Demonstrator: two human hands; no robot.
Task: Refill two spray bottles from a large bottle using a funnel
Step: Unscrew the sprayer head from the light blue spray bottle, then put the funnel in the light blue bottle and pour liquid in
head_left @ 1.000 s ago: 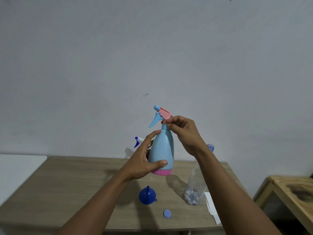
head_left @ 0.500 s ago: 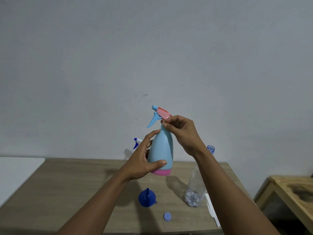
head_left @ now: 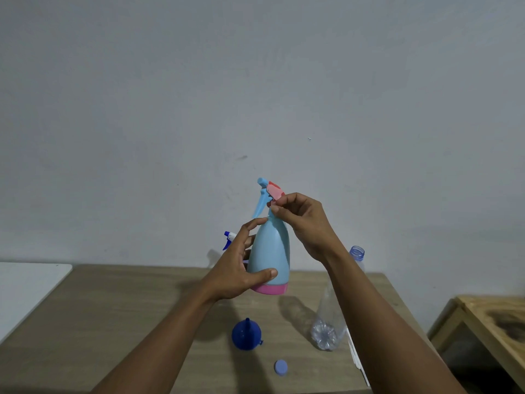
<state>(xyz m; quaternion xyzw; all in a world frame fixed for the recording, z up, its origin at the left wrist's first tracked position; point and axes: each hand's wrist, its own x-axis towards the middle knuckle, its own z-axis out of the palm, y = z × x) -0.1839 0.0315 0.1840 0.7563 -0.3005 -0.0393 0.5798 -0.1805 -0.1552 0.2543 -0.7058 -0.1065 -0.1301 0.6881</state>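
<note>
I hold a light blue spray bottle [head_left: 272,251] with a pink base above the wooden table [head_left: 119,322]. My left hand [head_left: 237,268] wraps its body from the left. My right hand [head_left: 304,220] pinches the neck just under the pink and blue spray head [head_left: 270,191]. Behind my left hand, a second spray bottle's blue and white nozzle [head_left: 228,237] pokes out; its body is hidden. A dark blue funnel [head_left: 246,334] rests on the table, mouth down. A large clear bottle [head_left: 331,322] without a cap stands behind my right forearm, its open neck [head_left: 356,253] showing.
A small blue cap [head_left: 280,367] lies on the table near the front edge. White paper [head_left: 358,356] lies by the large bottle's base. A white surface [head_left: 25,288] adjoins the table at left; a lower wooden table [head_left: 497,331] stands at right.
The spray bottle and both hands have stayed in nearly the same place; my right fingers have shifted slightly at the neck under the spray head.
</note>
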